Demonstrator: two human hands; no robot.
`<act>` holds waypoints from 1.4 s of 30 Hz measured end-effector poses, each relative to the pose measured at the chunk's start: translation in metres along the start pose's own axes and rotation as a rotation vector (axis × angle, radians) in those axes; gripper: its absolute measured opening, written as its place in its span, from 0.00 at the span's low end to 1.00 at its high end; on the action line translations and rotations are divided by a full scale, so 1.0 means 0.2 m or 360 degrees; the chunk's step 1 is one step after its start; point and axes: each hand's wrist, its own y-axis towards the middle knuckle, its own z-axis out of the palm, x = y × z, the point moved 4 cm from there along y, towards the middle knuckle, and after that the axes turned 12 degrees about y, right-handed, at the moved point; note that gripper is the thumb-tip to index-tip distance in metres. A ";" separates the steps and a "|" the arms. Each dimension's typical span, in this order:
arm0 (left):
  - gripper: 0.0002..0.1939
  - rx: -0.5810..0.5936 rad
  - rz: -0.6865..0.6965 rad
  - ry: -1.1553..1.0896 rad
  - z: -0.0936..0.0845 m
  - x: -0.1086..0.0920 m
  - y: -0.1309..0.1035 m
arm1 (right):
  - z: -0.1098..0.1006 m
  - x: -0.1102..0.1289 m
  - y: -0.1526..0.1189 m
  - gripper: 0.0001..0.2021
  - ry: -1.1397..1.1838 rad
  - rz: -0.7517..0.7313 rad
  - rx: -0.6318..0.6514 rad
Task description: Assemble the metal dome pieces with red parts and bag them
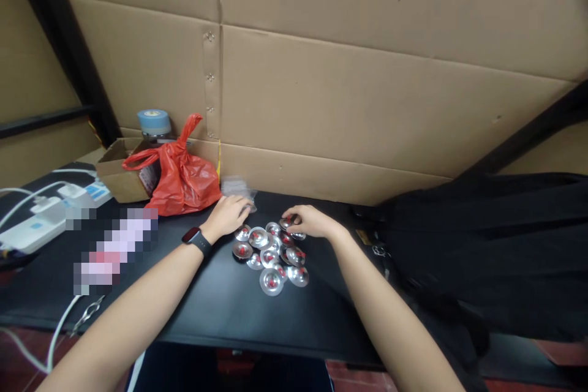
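Note:
Several small round metal cymbals with domed middles and red bits at their centres lie in a loose, overlapping heap on the black tabletop. At the heap's far right edge, my right hand has thumb and fingers closed on one cymbal. My left hand, with a dark watch on the wrist, is at the far left of the heap. Its fingers curl down beside clear plastic bags; what they hold, if anything, is hidden.
A knotted red plastic bag stands left of my left hand, before an open cardboard box and a blue-lidded jar. Further left is a white power strip with cables. Black fabric lies at right. Cardboard panels stand behind.

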 end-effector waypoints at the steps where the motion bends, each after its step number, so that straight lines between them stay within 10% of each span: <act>1: 0.14 -0.0026 0.0009 -0.0032 -0.01 -0.01 0.00 | 0.01 -0.01 -0.01 0.14 0.0034 0.0022 -0.0020; 13: 0.09 -0.0183 0.0176 -0.0505 -0.11 -0.18 -0.01 | 0.09 -0.09 -0.04 0.26 0.0597 0.0030 0.0045; 17: 0.08 -0.0156 0.0204 -0.0493 -0.11 -0.21 -0.02 | 0.07 -0.09 -0.06 0.12 0.0347 -0.0056 -0.0083; 25: 0.09 -0.0225 0.0190 -0.0607 -0.14 -0.29 -0.04 | 0.09 0.12 -0.12 0.10 0.0642 -0.0199 -0.0745; 29: 0.08 -0.0369 0.0131 -0.0707 -0.16 -0.32 -0.05 | 0.18 0.25 -0.14 0.13 0.1401 -0.0212 -0.0575; 38: 0.07 -0.0353 0.0207 -0.0690 -0.23 -0.30 -0.02 | 0.24 0.31 -0.11 0.15 0.1786 -0.0332 -0.0385; 42: 0.06 -0.0234 0.0151 -0.0367 -0.31 -0.15 -0.02 | 0.12 0.16 -0.11 0.17 0.1290 -0.0264 -0.0728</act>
